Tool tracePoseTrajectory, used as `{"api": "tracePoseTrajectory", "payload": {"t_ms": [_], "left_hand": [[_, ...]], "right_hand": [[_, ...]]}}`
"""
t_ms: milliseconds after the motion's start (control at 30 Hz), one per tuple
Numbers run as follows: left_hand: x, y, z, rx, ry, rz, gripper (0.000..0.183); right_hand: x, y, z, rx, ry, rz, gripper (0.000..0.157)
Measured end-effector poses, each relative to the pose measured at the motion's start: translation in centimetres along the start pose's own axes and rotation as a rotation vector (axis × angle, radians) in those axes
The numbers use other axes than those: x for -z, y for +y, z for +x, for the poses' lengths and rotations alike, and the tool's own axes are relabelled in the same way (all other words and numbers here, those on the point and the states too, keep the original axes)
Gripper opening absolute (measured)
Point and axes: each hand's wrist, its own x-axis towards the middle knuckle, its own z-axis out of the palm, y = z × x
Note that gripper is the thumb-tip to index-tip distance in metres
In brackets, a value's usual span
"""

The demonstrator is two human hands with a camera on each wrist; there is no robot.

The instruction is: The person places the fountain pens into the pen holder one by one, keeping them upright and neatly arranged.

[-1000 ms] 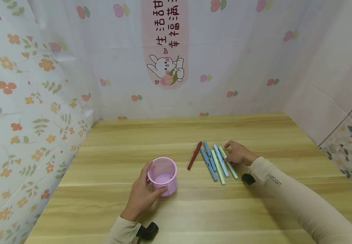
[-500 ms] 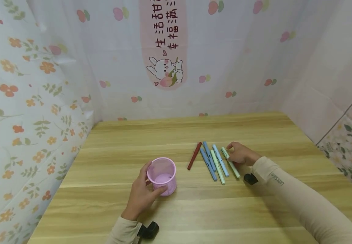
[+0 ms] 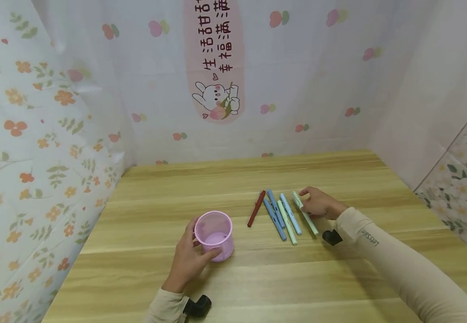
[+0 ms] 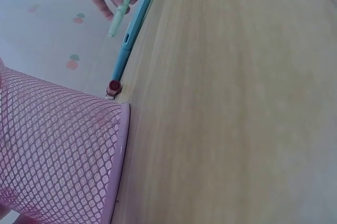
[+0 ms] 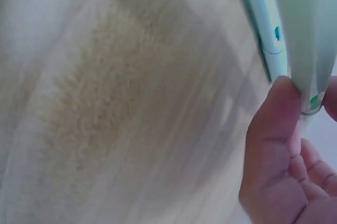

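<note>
My left hand (image 3: 188, 260) grips a pink mesh pen cup (image 3: 226, 249), thumb across its near side and fingers round its left. The cup stands upright in the head view, and nothing shows inside it. Its mesh wall (image 4: 58, 139) fills the lower left of the left wrist view. To the right, my right hand (image 3: 319, 204) pinches a pale green pen (image 3: 309, 222) between thumb and finger. In the left wrist view that pen (image 4: 126, 0) hangs tilted above the tabletop. Beside it lie a light blue pen (image 3: 291, 214), another green pen (image 3: 287, 223), two darker blue pens (image 3: 274, 218) and a dark red pen (image 3: 256, 208).
The wood-grain table (image 3: 169, 193) ends at a printed white curtain (image 3: 152, 89) behind it. A flowered curtain (image 3: 27, 179) hangs along the left side. Black wrist cameras (image 3: 198, 307) sit by both cuffs.
The right hand has drawn the pale green pen away from the other pens and raised it. The left hand stays on the cup. The head view has tilted slightly.
</note>
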Motion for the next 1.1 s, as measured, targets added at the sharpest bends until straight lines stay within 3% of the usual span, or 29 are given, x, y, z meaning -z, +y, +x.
{"api": "tracePoseTrajectory", "payload": {"t_ms": [233, 500, 833, 1100], "left_hand": [[0.1, -0.1, 0.0, -0.002, 0.023, 0.018, 0.095], [-0.1, -0.4, -0.1, -0.01, 0.014, -0.074, 0.093], [0.2, -0.3, 0.2, -0.011, 0.036, -0.037, 0.094], [0.2, -0.3, 0.1, 0.006, 0.026, -0.009, 0.093]], "right_hand": [[0.1, -0.9, 0.2, 0.042, -0.002, 0.059, 0.059], [0.0, -1.7, 0.8, 0.039, 0.011, 0.12, 0.061], [-1.1, -2.4, 1.3, 0.096, 0.023, 0.181, 0.064], [-1.6, -2.7, 1.1, 0.132, 0.016, 0.219, 0.08]]}}
